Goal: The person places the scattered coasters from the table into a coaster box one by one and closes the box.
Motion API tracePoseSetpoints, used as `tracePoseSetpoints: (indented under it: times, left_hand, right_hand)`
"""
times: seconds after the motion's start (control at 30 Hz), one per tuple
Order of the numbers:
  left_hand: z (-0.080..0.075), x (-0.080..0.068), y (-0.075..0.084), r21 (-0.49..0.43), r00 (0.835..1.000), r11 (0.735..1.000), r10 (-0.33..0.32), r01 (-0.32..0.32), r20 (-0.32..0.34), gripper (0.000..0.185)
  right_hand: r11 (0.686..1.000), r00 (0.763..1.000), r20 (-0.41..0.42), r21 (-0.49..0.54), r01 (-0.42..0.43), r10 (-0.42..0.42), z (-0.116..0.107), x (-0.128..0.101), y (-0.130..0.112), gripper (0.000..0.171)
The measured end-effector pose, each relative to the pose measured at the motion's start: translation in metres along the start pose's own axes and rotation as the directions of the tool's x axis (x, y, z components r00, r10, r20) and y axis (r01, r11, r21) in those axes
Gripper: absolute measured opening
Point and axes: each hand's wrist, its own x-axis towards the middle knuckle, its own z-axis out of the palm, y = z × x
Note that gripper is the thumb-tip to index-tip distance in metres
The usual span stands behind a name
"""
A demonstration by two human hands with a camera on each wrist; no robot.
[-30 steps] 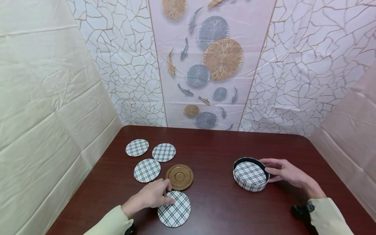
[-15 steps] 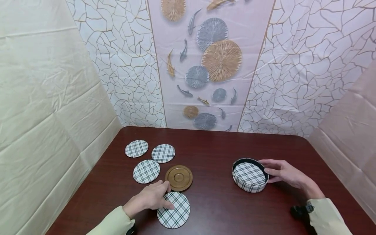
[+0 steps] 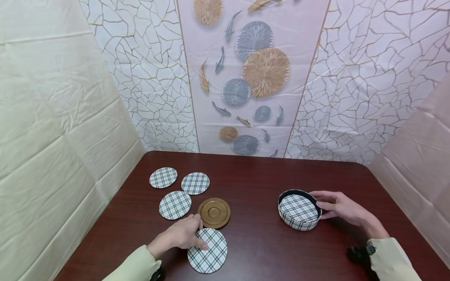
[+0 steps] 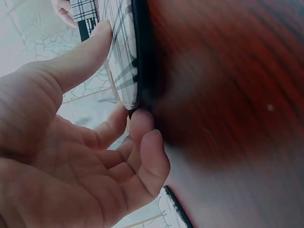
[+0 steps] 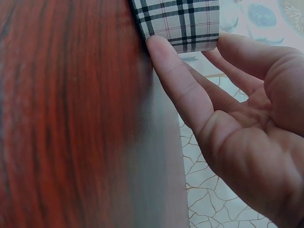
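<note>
In the head view a round plaid coaster (image 3: pixel 212 255) lies on the table at the front. My left hand (image 3: pixel 181 234) pinches its left side, thumb on the top face and fingertips curled at the edge. The left wrist view shows the coaster (image 4: pixel 124 61) edge-on, with the fingers (image 4: pixel 154 152) bent below its rim. On the right, my right hand (image 3: pixel 342 207) holds the wall of a round plaid coaster holder (image 3: pixel 299 224), thumb over the rim and fingers outside. A plaid coaster (image 3: pixel 299 207) shows inside it. The holder's checked wall (image 5: pixel 183 23) fills the top of the right wrist view.
Beyond the left hand lies a round brown wooden coaster (image 3: pixel 214 212). Three more plaid coasters (image 3: pixel 175 205) (image 3: pixel 195 183) (image 3: pixel 163 177) lie at the back left of the dark red table (image 3: pixel 253 242). Patterned cloth (image 3: pixel 242 117) hangs behind the table, with plain cloth walls at both sides.
My left thumb has come down slightly across the coaster's face, toward me. My right hand and the holder stay where they were.
</note>
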Motion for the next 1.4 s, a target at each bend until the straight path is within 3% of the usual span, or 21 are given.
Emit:
tracePoseSetpoints:
  times: [0.33,0.63,0.9,1.23,1.4]
  left_hand:
    - [-0.006,-0.001,0.003,-0.02,0.992,0.993,0.117,-0.118,-0.042,0.042]
    - [-0.018,0.002,0.01,-0.111,0.977,0.971,0.213,-0.212,0.0,0.017]
    - [-0.021,0.01,0.014,-0.382,0.968,0.899,0.248,-0.215,0.039,0.013]
    - [-0.021,0.032,0.019,-0.49,0.968,0.843,0.251,-0.221,-0.004,0.016]
    - [-0.025,0.044,0.026,-0.551,0.967,0.803,0.253,-0.228,-0.031,0.017]
  right_hand:
    - [1.0,1.0,0.005,-0.002,-0.001,0.001,0.001,0.0,0.0,0.057]
    - [1.0,1.0,-0.005,0.003,-0.006,0.006,0.001,-0.001,0.001,0.059]
    - [1.0,1.0,0.003,0.006,0.01,-0.01,0.001,0.0,-0.001,0.057]
    - [1.0,1.0,0.008,0.002,0.019,-0.019,0.002,0.0,-0.001,0.057]
    - [1.0,1.0,0.006,0.001,0.017,-0.017,0.001,-0.001,0.0,0.057]
